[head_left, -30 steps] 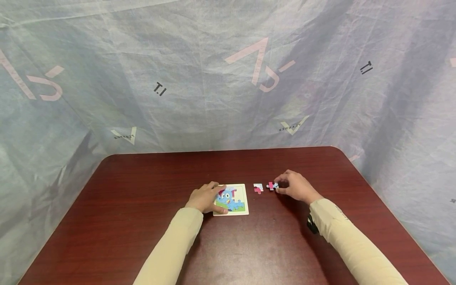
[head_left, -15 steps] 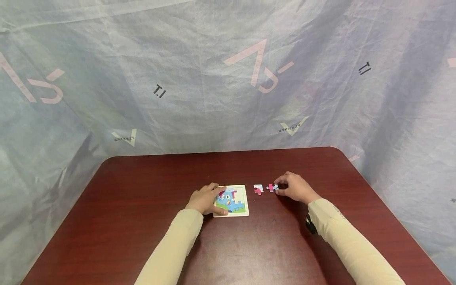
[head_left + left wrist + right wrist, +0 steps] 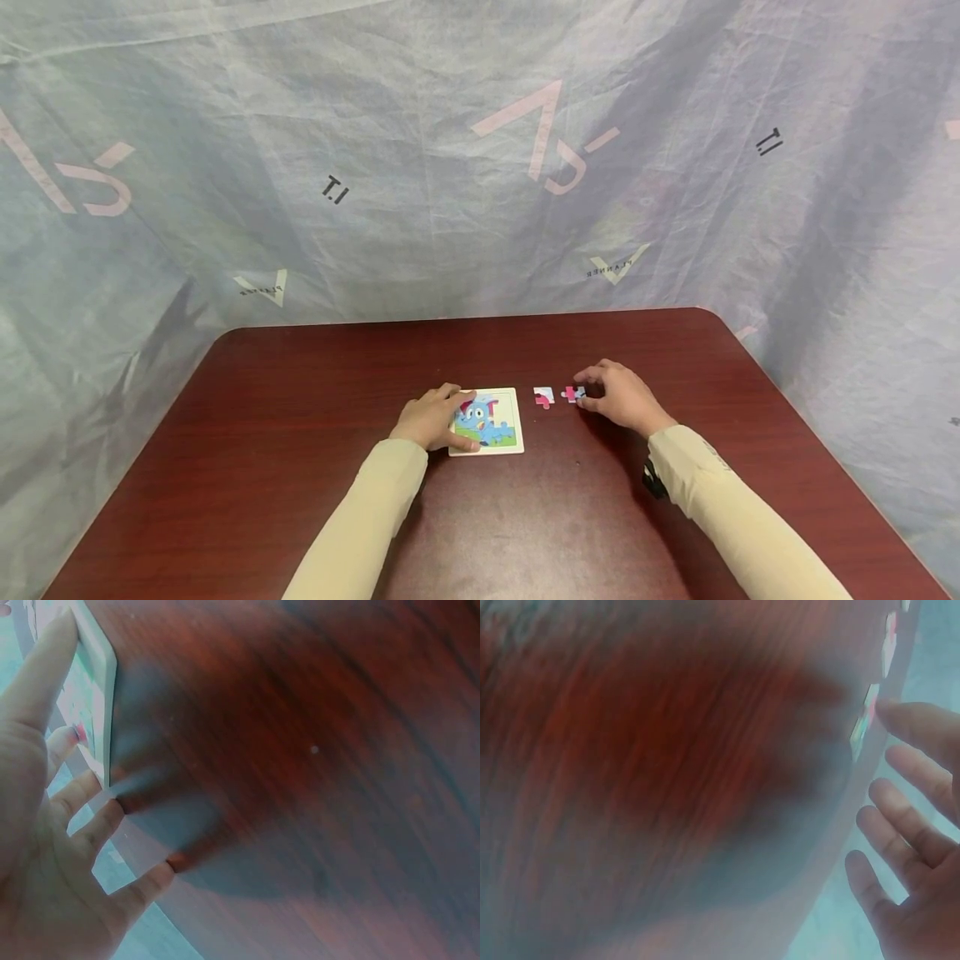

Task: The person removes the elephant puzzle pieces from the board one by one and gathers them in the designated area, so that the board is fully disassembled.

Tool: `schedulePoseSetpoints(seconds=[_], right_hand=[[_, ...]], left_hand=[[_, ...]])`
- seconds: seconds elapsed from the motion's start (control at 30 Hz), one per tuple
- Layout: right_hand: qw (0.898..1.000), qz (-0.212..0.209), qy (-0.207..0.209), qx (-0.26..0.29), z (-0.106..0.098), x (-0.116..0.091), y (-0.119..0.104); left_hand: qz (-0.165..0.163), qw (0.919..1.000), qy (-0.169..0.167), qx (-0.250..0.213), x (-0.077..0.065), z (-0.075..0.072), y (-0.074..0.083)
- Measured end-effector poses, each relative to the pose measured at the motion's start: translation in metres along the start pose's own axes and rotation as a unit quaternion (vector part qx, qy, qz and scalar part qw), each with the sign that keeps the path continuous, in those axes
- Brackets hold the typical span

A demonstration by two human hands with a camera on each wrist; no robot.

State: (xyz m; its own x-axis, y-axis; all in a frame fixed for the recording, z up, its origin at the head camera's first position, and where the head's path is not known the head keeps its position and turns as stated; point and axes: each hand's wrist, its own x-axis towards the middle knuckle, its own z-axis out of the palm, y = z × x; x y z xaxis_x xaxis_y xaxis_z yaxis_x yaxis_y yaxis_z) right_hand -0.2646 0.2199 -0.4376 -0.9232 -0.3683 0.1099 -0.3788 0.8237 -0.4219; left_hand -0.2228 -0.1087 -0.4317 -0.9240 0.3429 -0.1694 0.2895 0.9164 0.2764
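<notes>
A square puzzle board [image 3: 519, 422] with a blue elephant picture lies on the table, and part of its upper right shows bare. My left hand [image 3: 429, 419] rests on its left side, thumb and index fingertip on top; in the left wrist view the fingers are spread along the board's edge. To the right of the board lies a pink and white puzzle piece [image 3: 543, 397]. Beyond it is a pink and blue puzzle piece [image 3: 572, 394], with my right hand [image 3: 621, 398] at its right end. In the right wrist view the thumb [image 3: 911, 724] is at this piece and the other fingers are apart from it.
The dark red wooden table [image 3: 300, 500] has a rounded far edge. Grey printed cloth [image 3: 420, 167] hangs behind it and along both sides. A dark item [image 3: 654, 479] sits at the right wrist.
My right hand's index finger has lifted slightly off the pink and blue puzzle piece, widening its gap to the thumb. The left hand, board and pieces stay in place.
</notes>
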Motion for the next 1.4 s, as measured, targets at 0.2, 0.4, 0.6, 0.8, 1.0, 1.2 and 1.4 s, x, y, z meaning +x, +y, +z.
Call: schedulePoseSetpoints(seconds=[0.2, 0.4, 0.6, 0.8, 1.0, 1.2, 1.4], right_hand=[[0.998, -0.003, 0.011, 0.068, 0.002, -0.004, -0.010], [0.995, 0.005, 0.015, 0.102, 0.006, -0.007, -0.023], [0.992, 0.001, 0.023, 0.126, 0.013, -0.009, -0.035], [0.988, 0.002, 0.005, 0.157, 0.019, -0.011, -0.047], [0.986, -0.004, -0.009, 0.164, 0.025, -0.011, -0.056], [0.985, -0.024, -0.016, 0.169, 0.033, -0.010, -0.064], [0.983, -0.045, -0.036, 0.177, 0.041, -0.008, -0.072]], left_hand=[[-0.003, 1.0000, -0.001, 0.007, 0.001, 0.000, 0.000], [-0.004, 1.0000, -0.005, 0.001, 0.001, -0.001, 0.001], [-0.004, 1.0000, -0.007, 0.003, 0.001, -0.002, 0.002], [-0.006, 1.0000, -0.008, -0.001, 0.000, -0.002, 0.003], [-0.006, 1.0000, -0.004, -0.004, 0.000, -0.002, 0.003], [-0.007, 0.9999, -0.006, -0.007, 0.000, -0.002, 0.004], [-0.009, 0.9999, -0.008, -0.007, 0.002, -0.001, 0.003]])
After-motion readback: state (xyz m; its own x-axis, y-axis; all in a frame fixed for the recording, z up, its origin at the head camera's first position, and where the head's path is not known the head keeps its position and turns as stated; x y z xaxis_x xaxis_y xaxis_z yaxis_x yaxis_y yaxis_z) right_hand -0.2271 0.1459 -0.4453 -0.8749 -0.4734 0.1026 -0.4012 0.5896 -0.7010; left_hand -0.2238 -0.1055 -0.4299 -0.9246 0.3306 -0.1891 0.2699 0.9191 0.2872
